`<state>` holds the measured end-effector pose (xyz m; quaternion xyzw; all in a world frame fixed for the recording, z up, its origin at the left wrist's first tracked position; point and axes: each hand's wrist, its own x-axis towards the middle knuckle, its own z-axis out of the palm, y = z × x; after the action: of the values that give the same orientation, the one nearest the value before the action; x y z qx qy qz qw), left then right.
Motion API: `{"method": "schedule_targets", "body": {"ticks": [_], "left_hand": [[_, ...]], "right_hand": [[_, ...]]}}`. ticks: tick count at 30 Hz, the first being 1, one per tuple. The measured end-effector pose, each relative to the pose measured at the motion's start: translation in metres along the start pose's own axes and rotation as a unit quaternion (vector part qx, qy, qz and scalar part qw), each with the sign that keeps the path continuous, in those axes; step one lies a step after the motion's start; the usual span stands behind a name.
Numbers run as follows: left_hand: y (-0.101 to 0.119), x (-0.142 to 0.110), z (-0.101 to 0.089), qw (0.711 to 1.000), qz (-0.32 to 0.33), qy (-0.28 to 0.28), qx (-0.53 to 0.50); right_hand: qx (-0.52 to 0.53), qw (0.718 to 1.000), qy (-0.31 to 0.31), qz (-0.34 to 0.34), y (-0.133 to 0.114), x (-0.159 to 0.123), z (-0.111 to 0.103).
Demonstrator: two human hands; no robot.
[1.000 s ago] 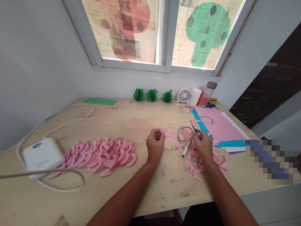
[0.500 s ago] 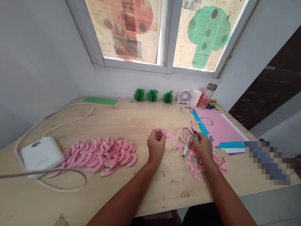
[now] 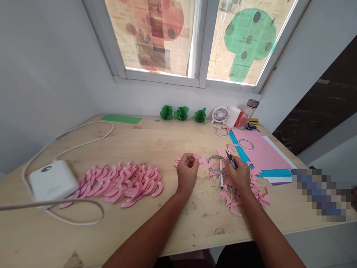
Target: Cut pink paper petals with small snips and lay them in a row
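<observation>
My left hand (image 3: 187,173) is closed, its thumb and fingertips pinching a curved pink paper strip (image 3: 205,162). The strip's free end stretches right toward a thin roll of double-sided tape (image 3: 217,171). My right hand (image 3: 238,175) is closed around small thread snips (image 3: 231,160), their dark blades pointing up and away. The tape roll sits at the fingertips of that hand, tilted almost flat. Across the ring runs a white pen-like stick (image 3: 221,179); whether the hand touches it I cannot tell. Pink paper scraps (image 3: 232,203) lie beneath and around my right hand.
Left on the wooden table (image 3: 167,227) lies a heap of pink paper crescents (image 3: 122,184), beside a white box (image 3: 52,182) with a looping cable. Green paper flowers (image 3: 182,113), a small fan (image 3: 220,114) and a glass bottle (image 3: 247,114) stand behind. Pink sheets (image 3: 262,152) lie right.
The tape roll has swung left and tipped flatter, now at the paper strip's end. The white stick has turned more upright in view. Both hands keep their holds.
</observation>
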<state>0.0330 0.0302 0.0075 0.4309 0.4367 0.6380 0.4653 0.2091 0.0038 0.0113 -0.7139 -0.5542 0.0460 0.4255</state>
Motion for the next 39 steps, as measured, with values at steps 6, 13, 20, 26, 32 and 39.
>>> {"method": "schedule_targets", "body": {"ticks": [6,13,20,26,32,39], "left_hand": [[-0.002,-0.002,0.002,0.999,0.000,-0.031,-0.007],[-0.002,-0.005,0.004,0.998,-0.018,-0.065,-0.019],[0.000,-0.004,0.004,0.998,-0.037,-0.051,-0.023],[0.000,-0.005,0.005,0.996,-0.057,-0.054,-0.038],[0.002,-0.005,0.005,0.987,-0.111,-0.052,-0.101],[0.006,-0.003,0.005,0.975,-0.150,-0.060,-0.150]], "right_hand": [[0.160,0.983,-0.088,-0.021,-0.017,-0.013,0.005],[0.175,0.974,-0.080,-0.119,-0.023,-0.019,0.008],[0.116,0.984,-0.024,-0.130,-0.025,-0.020,0.002],[0.138,0.973,-0.080,-0.165,-0.028,-0.023,0.000],[0.142,0.961,-0.130,-0.198,-0.023,-0.025,0.009],[0.177,0.961,-0.172,-0.124,-0.025,-0.027,0.012]]}}
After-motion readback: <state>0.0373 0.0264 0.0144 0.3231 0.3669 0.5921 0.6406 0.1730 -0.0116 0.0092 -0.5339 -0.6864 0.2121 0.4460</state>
